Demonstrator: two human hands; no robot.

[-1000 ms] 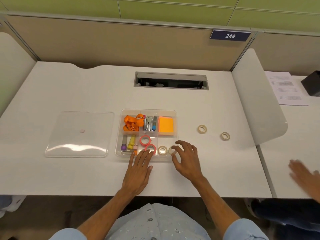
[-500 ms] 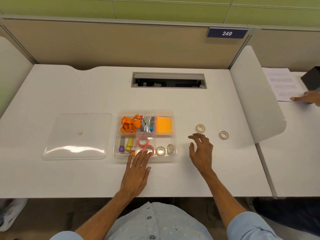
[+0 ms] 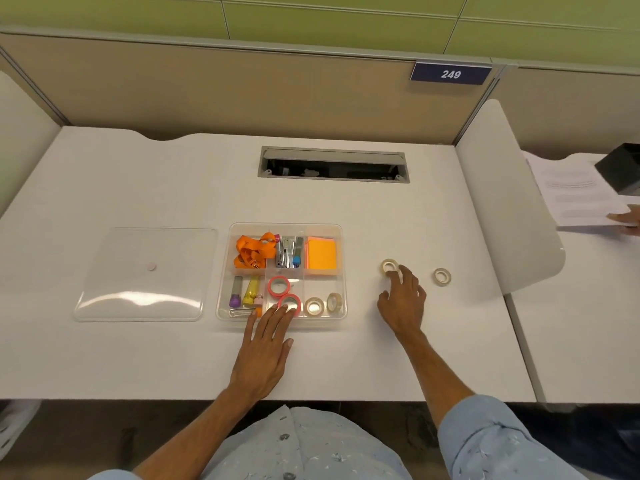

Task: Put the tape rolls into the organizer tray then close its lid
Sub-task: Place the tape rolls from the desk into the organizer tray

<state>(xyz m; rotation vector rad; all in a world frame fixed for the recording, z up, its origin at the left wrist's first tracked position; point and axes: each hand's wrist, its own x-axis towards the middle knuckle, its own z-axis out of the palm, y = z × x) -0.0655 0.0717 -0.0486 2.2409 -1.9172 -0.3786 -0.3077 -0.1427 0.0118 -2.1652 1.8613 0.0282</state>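
Note:
A clear organizer tray [image 3: 221, 271] sits mid-desk with its lid [image 3: 138, 275] lying flat to its left. Inside the front compartments lie two pink tape rolls [image 3: 279, 285] and two beige tape rolls [image 3: 314, 305]. On the desk right of the tray are a beige roll [image 3: 389, 265] and another beige roll [image 3: 442, 276]. My right hand [image 3: 403, 301] reaches over the nearer loose roll, fingertips touching it, fingers spread. My left hand [image 3: 265, 351] rests flat, fingers apart, against the tray's front edge.
The tray's back compartments hold an orange lanyard [image 3: 252, 251], a stapler and clips [image 3: 287, 252] and orange sticky notes [image 3: 322, 253]. A cable slot [image 3: 332, 164] opens at the desk's back. A white divider [image 3: 502, 202] bounds the right; another person's hand [image 3: 627, 220] holds papers beyond it.
My right hand left the beige roll in the tray's front right compartment and moved right to the nearer loose roll. My left hand stayed put at the tray's front.

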